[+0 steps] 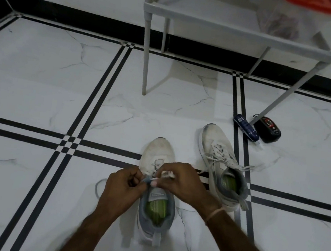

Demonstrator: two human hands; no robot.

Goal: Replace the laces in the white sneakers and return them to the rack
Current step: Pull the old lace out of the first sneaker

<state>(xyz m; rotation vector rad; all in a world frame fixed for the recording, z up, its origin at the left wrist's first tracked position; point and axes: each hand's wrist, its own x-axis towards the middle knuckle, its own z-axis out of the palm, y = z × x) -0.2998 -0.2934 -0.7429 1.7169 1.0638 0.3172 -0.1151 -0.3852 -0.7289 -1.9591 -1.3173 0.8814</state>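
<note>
A blurred grey loop lies on the marble floor, just left of the left hand. Both hands are closed narrow, fingers curled: the left hand and the right hand meet over the tongue of the near sneaker, pinching its lace between them. The second sneaker stands just to the right, laced, its lace ends loose. Behind both stands the grey rack. By its right leg lie a blue packet and a black case, touching.
</note>
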